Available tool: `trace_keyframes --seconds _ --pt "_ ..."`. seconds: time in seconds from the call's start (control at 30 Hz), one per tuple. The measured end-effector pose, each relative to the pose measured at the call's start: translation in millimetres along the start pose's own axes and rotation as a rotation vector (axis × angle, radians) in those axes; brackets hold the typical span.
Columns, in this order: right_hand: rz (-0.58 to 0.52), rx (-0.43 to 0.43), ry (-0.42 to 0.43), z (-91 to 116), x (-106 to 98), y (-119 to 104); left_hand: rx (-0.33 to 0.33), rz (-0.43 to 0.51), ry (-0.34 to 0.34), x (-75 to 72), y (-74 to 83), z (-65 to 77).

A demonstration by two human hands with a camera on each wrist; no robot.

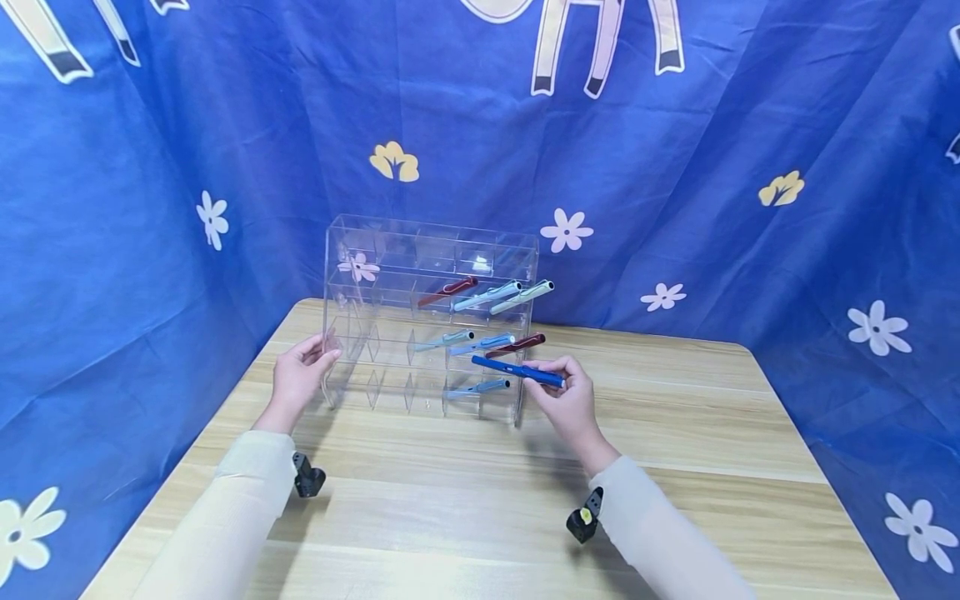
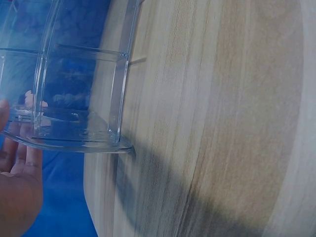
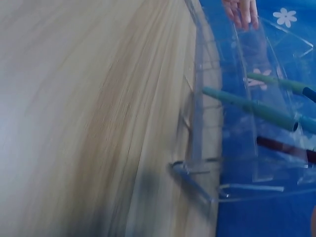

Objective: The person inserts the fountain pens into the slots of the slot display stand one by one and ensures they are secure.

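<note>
A clear acrylic pen rack [image 1: 390,350] with several compartments stands on the table. My left hand [image 1: 296,377] grips its left side panel; in the left wrist view, the fingers [image 2: 33,160] lie behind the panel. Between right thumb and fingers I pinch a dark blue pen [image 1: 517,370], tilted in front of the rack's right side. The right hand [image 1: 566,408] is just right of the rack. A dark red pen [image 1: 450,289], a light blue pen [image 1: 487,296] and a pale green pen [image 1: 522,297] sit in an upper tier. Below that, a dark red pen [image 1: 517,345] lies nearest the held one.
A mint pen [image 1: 446,340] and a light blue pen [image 1: 483,343] share the middle tier; a blue pen [image 1: 480,387] rests in the bottom tier. The wooden table [image 1: 450,517] meets a blue patterned cloth [image 1: 465,150] behind and at both sides.
</note>
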State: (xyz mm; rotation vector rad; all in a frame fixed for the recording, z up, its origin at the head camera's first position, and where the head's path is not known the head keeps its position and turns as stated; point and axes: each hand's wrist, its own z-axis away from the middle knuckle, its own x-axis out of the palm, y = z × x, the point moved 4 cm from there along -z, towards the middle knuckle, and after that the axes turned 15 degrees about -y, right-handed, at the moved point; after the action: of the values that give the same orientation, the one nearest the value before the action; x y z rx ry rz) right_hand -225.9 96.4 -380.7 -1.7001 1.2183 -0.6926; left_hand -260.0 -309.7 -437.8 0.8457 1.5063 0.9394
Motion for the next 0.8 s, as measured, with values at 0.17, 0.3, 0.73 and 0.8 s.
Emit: trace_keyframes --seconds 0.17,0.3,0.73,0.8 --pt "0.016 0.004 0.027 5 -11 6 0.004 0.005 -0.003 -0.3 0.2 0.5" --pt "0.021 0.013 0.040 8 -18 12 0.007 0.006 -0.004 -0.8 0.2 0.6" --pt "0.088 0.054 0.037 16 -26 25 0.007 -0.012 0.003 -0.4 -0.6 0.3" --pt "0.094 0.074 0.031 17 -26 28 0.006 -0.009 0.001 -0.7 -0.2 0.8"
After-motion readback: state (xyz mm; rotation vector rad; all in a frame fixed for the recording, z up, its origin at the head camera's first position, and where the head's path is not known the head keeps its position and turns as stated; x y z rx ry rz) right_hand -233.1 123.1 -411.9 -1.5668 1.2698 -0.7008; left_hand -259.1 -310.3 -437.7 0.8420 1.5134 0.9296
